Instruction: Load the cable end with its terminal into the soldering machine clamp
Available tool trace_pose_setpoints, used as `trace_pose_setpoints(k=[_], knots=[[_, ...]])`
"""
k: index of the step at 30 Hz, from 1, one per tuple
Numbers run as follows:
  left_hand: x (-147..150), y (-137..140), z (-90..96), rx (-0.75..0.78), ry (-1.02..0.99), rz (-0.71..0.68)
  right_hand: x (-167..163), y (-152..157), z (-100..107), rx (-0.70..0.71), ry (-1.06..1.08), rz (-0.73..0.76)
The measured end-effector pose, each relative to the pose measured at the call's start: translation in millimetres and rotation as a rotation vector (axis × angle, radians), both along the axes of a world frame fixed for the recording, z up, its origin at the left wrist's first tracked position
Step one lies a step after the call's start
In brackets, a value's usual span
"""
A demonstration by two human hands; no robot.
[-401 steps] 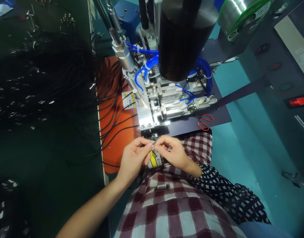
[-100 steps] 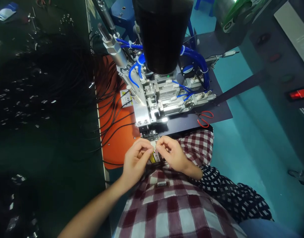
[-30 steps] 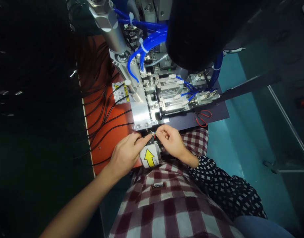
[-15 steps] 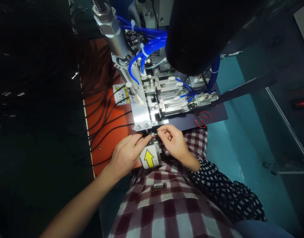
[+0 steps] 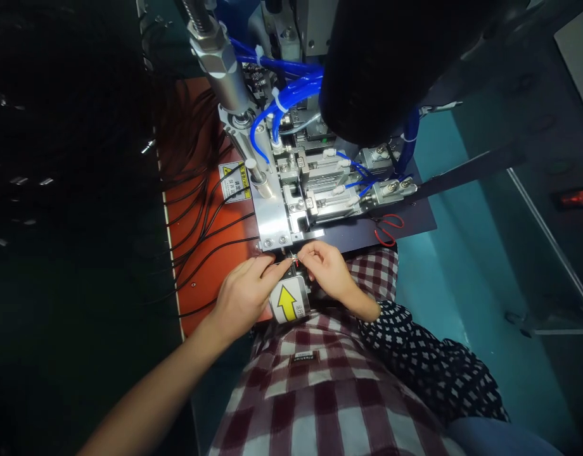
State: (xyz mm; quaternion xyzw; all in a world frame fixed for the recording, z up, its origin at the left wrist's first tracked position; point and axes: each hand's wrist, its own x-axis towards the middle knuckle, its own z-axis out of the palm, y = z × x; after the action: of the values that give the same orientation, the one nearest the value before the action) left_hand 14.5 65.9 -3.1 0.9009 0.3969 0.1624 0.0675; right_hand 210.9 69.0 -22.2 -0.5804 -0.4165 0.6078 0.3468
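Both my hands meet at the near end of a metal machine fixture (image 5: 272,218). Between my fingertips is a tiny metallic part with a red bit (image 5: 295,259), too small to name. My left hand (image 5: 244,288) is closed, its fingertips pressed at the left side of that part. From the right, my right hand (image 5: 327,269) pinches at the same spot; what its fingertips hold is hidden. Just below them sits a white plate with a yellow arrow (image 5: 286,304).
Red-handled scissors (image 5: 390,229) lie on the dark base plate at right. Black cables (image 5: 201,221) cross the orange board (image 5: 194,285) on the left. Blue air tubes (image 5: 296,88) and a large black cylinder (image 5: 367,76) stand over the fixture.
My right hand has shifted slightly left, and its fingertips are closer to the tiny part. My left hand stays nearly where it was.
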Motion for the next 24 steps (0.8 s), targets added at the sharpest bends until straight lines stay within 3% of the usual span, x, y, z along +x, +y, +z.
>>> trace_pose_setpoints(k=[4, 10, 15, 20, 24], knots=[[2, -1, 0.5, -0.033, -0.02, 0.018, 4, 1, 0, 0.02, -0.057, 0.022], [2, -4, -0.1, -0.157, -0.116, 0.095, 6, -5, 8, 0.289, -0.361, 0.014], [3, -3, -0.3, -0.138, -0.112, 0.093, -3, -8, 17, 0.435, -0.532, 0.065], [5, -1, 0.6, -0.11, -0.098, 0.091, -6, -4, 18, 0.493, -0.607, 0.078], [5, 0, 1.5, -0.118, -0.089, 0.084, -4, -3, 14, 0.4, -0.487, 0.028]])
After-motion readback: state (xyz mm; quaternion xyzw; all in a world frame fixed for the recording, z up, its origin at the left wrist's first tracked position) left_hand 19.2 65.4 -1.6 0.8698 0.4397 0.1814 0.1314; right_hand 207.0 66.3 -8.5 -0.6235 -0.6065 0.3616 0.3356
